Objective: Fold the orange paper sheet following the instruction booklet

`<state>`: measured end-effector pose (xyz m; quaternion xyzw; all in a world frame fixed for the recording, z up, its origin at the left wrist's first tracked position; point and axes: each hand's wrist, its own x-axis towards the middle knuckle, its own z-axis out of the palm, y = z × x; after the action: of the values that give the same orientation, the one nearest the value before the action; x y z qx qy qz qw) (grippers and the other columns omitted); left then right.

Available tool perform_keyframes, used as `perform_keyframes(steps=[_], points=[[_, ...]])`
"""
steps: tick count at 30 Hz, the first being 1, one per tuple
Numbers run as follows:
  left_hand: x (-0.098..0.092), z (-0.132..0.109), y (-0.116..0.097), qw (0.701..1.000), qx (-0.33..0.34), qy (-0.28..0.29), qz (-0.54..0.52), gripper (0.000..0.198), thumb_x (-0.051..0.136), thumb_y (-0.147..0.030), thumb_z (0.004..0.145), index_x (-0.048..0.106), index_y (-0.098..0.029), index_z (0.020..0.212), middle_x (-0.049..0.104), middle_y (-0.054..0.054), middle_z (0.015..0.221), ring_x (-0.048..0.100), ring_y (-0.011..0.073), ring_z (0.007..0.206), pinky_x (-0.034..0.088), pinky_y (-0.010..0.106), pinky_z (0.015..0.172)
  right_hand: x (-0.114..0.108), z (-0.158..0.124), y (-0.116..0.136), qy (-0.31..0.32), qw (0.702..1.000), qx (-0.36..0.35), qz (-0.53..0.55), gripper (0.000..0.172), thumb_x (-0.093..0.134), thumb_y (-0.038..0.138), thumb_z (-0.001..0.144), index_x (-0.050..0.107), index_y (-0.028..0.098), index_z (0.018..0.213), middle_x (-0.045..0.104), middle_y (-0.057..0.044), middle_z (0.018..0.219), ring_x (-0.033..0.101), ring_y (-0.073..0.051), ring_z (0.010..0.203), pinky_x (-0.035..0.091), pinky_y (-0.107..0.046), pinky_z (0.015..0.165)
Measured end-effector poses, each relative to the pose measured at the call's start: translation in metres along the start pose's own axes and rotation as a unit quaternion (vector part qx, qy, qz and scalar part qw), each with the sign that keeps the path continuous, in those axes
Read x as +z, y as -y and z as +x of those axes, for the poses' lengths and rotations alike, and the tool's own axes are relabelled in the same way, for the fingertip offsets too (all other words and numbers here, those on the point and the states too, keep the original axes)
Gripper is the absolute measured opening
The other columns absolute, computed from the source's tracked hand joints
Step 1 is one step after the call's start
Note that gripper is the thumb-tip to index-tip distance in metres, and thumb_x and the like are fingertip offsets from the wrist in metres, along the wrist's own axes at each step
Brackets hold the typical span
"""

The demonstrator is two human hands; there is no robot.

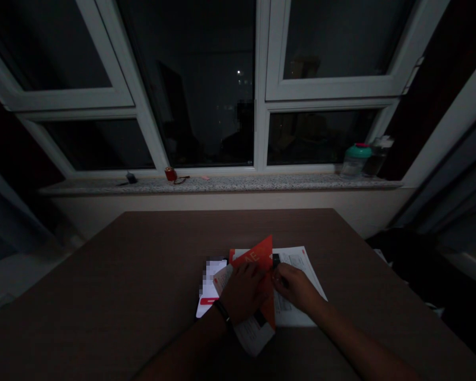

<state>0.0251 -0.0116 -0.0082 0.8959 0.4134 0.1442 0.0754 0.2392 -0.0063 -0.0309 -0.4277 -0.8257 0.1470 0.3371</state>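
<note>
On the table lies a magazine or booklet (301, 258) with white printed pages, open. One orange leaf (265, 248), probably its cover, is folded over into a pointed shape with pale lettering. Across this folded leaf my left hand (244, 291) lies with its fingers stretched out, pressing on the paper. My right hand (293, 283) is closed, its fingers curled together at the upright fold edge. Whether paper or something small is between those fingers is hidden. A phone with a lit screen (210, 286) lies left of the booklet, partly beneath its edge.
The brown table (143, 275) reaches toward a speckled windowsill (230, 183). On the sill stand a small red item with a cord (170, 173), a small dark object (131, 178), and a clear bottle with a teal lid (356, 159). The room is dim.
</note>
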Motion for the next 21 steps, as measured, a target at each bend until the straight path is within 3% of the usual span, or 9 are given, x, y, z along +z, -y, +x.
perform_keyframes(steps=[5,9,15,21], points=[[0.0048,-0.0013,0.0033,1.0,0.011,-0.005,0.001,0.05,0.061,-0.04,0.093,0.05,-0.02,0.137,0.047,0.013,0.142,0.042,0.0331,0.127,0.034,0.051,0.107,-0.0033,-0.0058,0.0025,0.042,0.996,-0.073,0.03,0.016,0.053,0.007,0.082,0.048,0.022,0.079,0.056,-0.001,0.078,0.055,-0.016,0.073,0.041,-0.025,0.064],[0.007,-0.0014,0.0038,1.0,0.013,-0.009,0.001,0.043,0.056,-0.037,0.097,0.051,-0.02,0.136,0.046,0.012,0.146,0.04,0.0322,0.132,0.033,0.051,0.109,-0.0015,-0.0079,0.0038,0.064,0.991,-0.115,0.027,0.017,0.053,0.005,0.081,0.05,0.022,0.078,0.058,-0.002,0.079,0.056,-0.017,0.076,0.042,-0.025,0.067],[0.0059,-0.0009,0.0035,1.0,0.011,0.009,0.004,0.052,0.056,-0.039,0.096,0.044,-0.02,0.143,0.045,0.012,0.148,0.038,0.0327,0.134,0.032,0.052,0.11,0.0025,-0.0009,0.0013,-0.002,0.999,-0.048,-0.01,0.018,0.048,0.007,0.087,0.05,0.022,0.078,0.058,-0.003,0.08,0.056,-0.018,0.075,0.044,-0.027,0.067],[0.0044,-0.0016,0.0038,1.0,0.01,0.013,0.0,0.052,0.061,-0.038,0.094,0.047,-0.02,0.14,0.045,0.011,0.147,0.038,0.0324,0.132,0.031,0.051,0.11,0.0033,-0.0019,-0.0037,-0.018,1.0,0.0,-0.003,0.014,0.048,0.01,0.089,0.049,0.022,0.082,0.059,-0.002,0.081,0.058,-0.018,0.075,0.046,-0.027,0.068]])
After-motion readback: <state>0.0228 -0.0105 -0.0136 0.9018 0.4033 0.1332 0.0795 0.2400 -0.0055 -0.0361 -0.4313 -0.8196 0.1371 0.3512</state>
